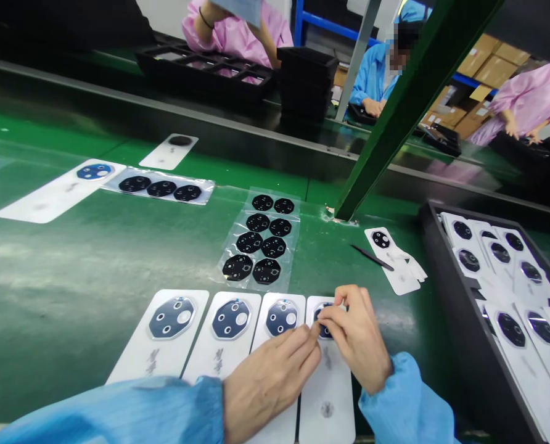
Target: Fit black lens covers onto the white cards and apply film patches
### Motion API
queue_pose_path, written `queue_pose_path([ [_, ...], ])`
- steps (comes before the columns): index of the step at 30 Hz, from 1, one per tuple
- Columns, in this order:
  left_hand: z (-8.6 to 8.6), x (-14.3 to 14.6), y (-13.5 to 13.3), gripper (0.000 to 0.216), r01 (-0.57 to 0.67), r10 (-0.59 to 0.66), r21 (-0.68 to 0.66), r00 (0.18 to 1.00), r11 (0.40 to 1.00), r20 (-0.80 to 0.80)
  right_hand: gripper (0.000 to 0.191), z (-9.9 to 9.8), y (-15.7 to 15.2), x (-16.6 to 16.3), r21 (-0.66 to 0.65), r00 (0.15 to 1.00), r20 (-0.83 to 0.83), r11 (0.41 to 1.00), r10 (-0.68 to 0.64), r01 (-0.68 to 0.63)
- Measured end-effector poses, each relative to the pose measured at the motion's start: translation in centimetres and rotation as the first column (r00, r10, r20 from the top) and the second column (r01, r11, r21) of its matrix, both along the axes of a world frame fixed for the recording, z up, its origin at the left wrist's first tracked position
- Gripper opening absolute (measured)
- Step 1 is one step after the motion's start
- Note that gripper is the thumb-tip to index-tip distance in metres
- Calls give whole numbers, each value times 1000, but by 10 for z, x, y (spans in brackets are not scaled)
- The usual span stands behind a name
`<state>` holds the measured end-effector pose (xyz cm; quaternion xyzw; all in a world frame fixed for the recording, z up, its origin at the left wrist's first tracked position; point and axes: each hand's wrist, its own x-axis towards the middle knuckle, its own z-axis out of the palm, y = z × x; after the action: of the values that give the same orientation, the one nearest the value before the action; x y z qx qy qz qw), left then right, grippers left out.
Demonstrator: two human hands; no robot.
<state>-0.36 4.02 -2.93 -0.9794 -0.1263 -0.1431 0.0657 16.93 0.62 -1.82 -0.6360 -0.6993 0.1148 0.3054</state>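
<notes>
Several white phone back panels stand in a row before me, each with a dark-blue octagonal camera piece near its top. At the rightmost panel [327, 382], both hands meet over its dark octagon [325, 330], which they partly cover. My left hand [275, 373] reaches across the neighbouring panel [275, 425], its fingers bent and pressed together at the octagon's left edge. My right hand [361, 336] pinches at the octagon's upper right, thumb and forefinger together. Whatever lies between the fingertips is too small to make out. Further left are another panel [222, 357] and the leftmost panel [136, 357].
Beyond the row lies a clear sheet [231, 231] of black octagonal stickers. Black tweezers [372, 257] rest by a white panel [402, 280]. A black tray [460, 290] of panels stands right. A green post [386, 123] rises from the bench; co-workers sit beyond.
</notes>
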Motion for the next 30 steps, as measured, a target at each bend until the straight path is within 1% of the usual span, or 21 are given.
queue_pose_path([
  [2,0,0,-1,25,-8,8,4,1000,1000,-3,25,0,0,-1,-22,998,65,1000,14,-13],
  [5,0,0,-1,26,-12,12,6,1000,1000,-24,22,3,2,-1,-49,999,46,999,2,0],
  [8,-1,-1,-1,29,-3,3,10,1000,1000,-22,21,3,1,-2,-11,997,42,998,-61,61],
  [12,-3,-1,-1,26,-15,15,20,1000,1000,-7,24,3,1,-8,23,982,181,998,-61,58],
  [16,-3,-1,-2,24,-10,10,-3,1000,1000,-15,22,6,0,-10,46,968,231,995,-101,93],
  [18,-3,0,-2,23,-5,5,-1,1000,1000,-12,21,7,0,-12,63,952,283,993,-116,102],
  [21,-3,0,-2,24,-13,13,19,1000,1000,-14,22,7,-1,-14,62,937,338,996,-86,70],
  [25,-2,0,-2,23,-21,21,1,1000,1000,-11,22,8,-1,-15,78,925,366,994,-101,77],
  [28,-1,1,-2,23,-14,14,-2,1000,1000,-20,23,11,0,-15,47,921,385,998,-60,46],
  [30,0,1,-1,23,-11,11,4,1000,1000,-18,22,13,0,-14,47,921,383,998,-62,48],
])
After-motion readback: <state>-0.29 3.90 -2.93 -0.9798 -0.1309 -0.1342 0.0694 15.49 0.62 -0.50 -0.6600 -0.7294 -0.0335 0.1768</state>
